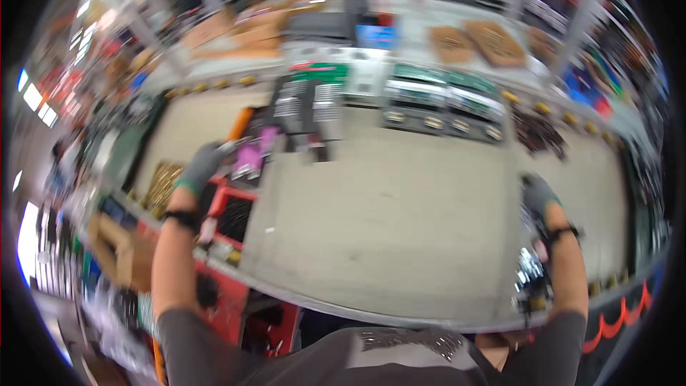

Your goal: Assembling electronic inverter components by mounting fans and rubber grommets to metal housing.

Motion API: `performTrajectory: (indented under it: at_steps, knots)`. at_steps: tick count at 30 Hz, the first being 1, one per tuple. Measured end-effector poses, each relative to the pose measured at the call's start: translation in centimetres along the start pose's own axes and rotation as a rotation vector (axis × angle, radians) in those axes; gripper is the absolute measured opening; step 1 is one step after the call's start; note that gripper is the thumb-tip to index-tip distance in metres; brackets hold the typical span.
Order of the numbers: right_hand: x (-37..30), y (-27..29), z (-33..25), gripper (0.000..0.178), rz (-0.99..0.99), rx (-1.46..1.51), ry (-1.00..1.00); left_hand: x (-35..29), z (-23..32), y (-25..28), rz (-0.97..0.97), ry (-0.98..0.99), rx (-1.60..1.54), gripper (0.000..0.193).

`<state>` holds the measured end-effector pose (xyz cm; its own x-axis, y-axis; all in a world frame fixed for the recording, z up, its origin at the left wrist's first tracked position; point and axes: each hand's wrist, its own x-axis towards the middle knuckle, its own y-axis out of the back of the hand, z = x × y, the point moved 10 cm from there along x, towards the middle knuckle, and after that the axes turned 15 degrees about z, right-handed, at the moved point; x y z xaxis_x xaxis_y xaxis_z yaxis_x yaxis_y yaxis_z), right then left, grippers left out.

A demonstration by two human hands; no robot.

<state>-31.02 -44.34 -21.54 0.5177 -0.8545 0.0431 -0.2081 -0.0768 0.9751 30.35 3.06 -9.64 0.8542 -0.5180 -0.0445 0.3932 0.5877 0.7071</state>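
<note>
My left hand [203, 164], in a grey glove with a green cuff, reaches to the left side of the work surface [386, 221]. Its blurred fingertips are beside shiny pink-purple pieces [249, 159] and a long orange item [241, 123]. Over at the right, my gloved right hand [539, 193] is lowered at the far end of a pile of shiny metal parts [530, 264]. Motion smears its fingers, and whether either hand grips anything is not visible.
Boxy units with green circuit boards [444, 100] line the back, beside dark and silver blocks [309, 111]. Red bins of dark small parts [232, 216] stand at left, near brass-coloured pieces [164, 184]. Dark small parts [537, 134] lie back right; brown cardboard [493, 41] sits beyond.
</note>
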Motion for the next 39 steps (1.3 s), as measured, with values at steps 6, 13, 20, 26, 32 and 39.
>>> performTrajectory:
  at_steps: [6,13,20,26,32,39]
  knots:
    - [1.5,-3.6,4.3,0.037,-0.021,-0.106,0.040,7.2,-5.8,-1.1,0.101,0.191,0.144,0.039]
    - [1.9,0.9,7.1,0.018,0.294,-0.002,-0.053,8.6,-9.6,-3.4,0.101,0.277,0.881,0.039]
    - [-5.9,8.6,-8.0,0.029,0.109,0.503,-0.154,9.9,-14.4,-3.7,0.121,0.293,0.676,0.043]
    - [-11.9,6.4,-23.2,0.033,0.046,0.365,0.393,12.3,-19.8,-4.3,0.224,0.201,0.634,0.038]
    - [-12.4,5.7,-20.9,0.035,0.052,0.409,0.409,11.9,-15.4,-0.9,0.506,0.089,0.268,0.033]
    - [-12.5,5.1,-20.3,0.041,0.097,0.323,0.458,0.3,18.0,-3.7,0.207,-0.567,-0.563,0.034]
